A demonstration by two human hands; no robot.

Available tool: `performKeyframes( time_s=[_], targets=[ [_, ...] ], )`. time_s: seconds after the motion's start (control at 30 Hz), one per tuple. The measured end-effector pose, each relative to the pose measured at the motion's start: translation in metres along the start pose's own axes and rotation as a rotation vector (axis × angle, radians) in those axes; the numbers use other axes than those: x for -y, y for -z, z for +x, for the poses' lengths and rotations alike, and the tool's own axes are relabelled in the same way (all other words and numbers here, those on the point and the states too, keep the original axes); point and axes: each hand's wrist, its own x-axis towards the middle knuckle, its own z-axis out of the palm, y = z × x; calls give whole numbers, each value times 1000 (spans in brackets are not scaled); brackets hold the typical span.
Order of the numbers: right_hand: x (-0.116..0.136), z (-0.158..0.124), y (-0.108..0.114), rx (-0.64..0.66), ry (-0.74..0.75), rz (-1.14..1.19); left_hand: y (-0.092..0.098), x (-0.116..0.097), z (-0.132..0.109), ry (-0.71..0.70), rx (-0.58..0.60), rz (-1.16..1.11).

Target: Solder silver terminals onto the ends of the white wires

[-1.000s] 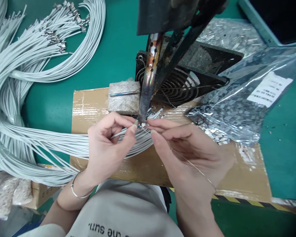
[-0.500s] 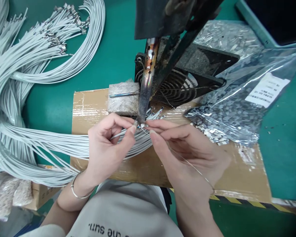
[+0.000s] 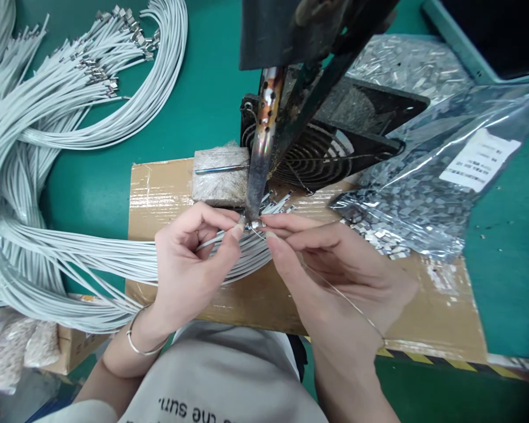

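My left hand (image 3: 198, 258) pinches the end of a white cable (image 3: 209, 241) between thumb and fingers, just under a soldering iron tip (image 3: 256, 194) that points down from a fixed holder. Closed on a thin strand of solder wire (image 3: 344, 296), my right hand (image 3: 335, 270) lies to the right of the tip. The strand runs back across the palm toward the wrist. A small metal connector (image 3: 255, 224) sits between the fingertips of both hands, touching or almost touching the tip. Its details are partly hidden by the fingers.
Bundled white cables (image 3: 92, 258) pass beneath my hands over a cardboard sheet (image 3: 432, 317). Behind the iron stands a black fan (image 3: 317, 153), with a wrapped block (image 3: 220, 176) to its left. A plastic bag of metal pieces (image 3: 423, 176) lies at right, with several pieces (image 3: 385, 241) spilled out.
Both hands stay almost in place at the iron tip. My left hand shifts very slightly left; the right hand barely moves.
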Motion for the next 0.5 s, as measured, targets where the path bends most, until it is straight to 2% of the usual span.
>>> performKeyframes(
  time_s=[0.5],
  targets=[
    [-1, 0, -1, -17, -12, -26, 0, -2, -1, 7, 10, 4]
  ],
)
